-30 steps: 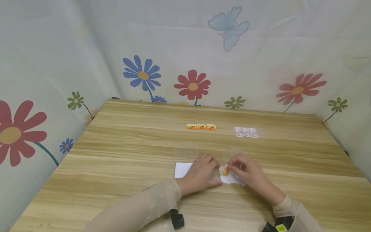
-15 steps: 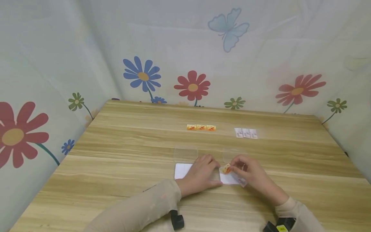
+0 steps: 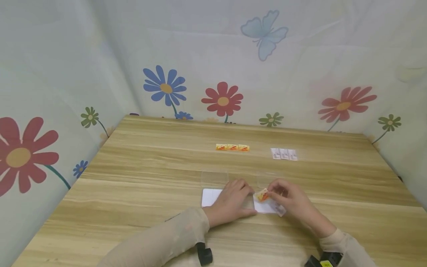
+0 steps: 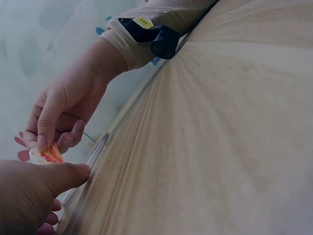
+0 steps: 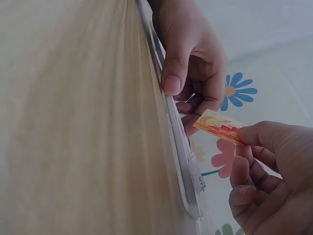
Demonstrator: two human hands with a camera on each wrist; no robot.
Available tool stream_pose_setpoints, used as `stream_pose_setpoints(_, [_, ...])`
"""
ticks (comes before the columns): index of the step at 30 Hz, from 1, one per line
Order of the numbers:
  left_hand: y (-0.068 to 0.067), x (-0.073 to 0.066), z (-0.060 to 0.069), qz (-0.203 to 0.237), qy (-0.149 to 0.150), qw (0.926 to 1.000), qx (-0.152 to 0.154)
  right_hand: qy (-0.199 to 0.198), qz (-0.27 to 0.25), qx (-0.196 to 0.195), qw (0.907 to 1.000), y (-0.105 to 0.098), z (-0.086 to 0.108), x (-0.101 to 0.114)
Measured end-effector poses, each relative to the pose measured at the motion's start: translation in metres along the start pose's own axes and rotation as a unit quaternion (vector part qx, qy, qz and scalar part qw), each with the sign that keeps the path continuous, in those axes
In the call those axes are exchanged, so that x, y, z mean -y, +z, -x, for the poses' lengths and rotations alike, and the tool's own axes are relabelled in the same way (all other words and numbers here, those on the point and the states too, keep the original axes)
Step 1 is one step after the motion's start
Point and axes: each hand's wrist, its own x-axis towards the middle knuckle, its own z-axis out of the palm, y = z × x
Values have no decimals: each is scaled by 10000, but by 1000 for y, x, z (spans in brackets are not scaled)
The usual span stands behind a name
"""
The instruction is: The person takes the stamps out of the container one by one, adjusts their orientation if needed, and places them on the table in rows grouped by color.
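Note:
In the head view my left hand (image 3: pixel 230 204) holds the left end of the right white box (image 3: pixel 263 207), thumb at its near corner and fingertips at its far one. My right hand (image 3: pixel 295 202) pinches a small yellow-orange packet (image 3: pixel 262 195) between thumb and fingers, over the box's far left part. The right wrist view shows this packet (image 5: pixel 220 126) tilted near the left hand's fingers. A pale packet (image 3: pixel 279 210) lies at the box's right end, partly under my right hand. Another white box (image 3: pixel 210 197) is partly covered by my left hand.
Three yellow-orange packets (image 3: pixel 232 147) lie in a row farther back on the wooden table (image 3: pixel 150 155), with three pale packets (image 3: pixel 284 154) to their right. Two clear lids (image 3: pixel 214 178) lie flat behind the boxes. A flower-printed curtain (image 3: pixel 293 74) stands behind the table.
The yellow-orange packet has turned in my right fingers, from nearly upright to slanting, and my right hand has shifted slightly right. My left hand stays at the box.

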Motion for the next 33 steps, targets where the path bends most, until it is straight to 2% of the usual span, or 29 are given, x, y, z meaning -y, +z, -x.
stream_pose_setpoints(8, [-1,-1,1,8,23,10000,3,183,40,42,9998,-5,0,1])
stream_pose_setpoints(19, [-3,-1,1,-4,46,10000,55,253,-431,-23,9987,-9,-1,4])
stream_pose_setpoints(25, [-2,0,0,36,-6,9999,103,376,-403,0,9985,-14,-3,6])
stream_pose_setpoints(33, [0,1,0,82,-9,9999,118,211,-400,56,9990,-18,-5,6])
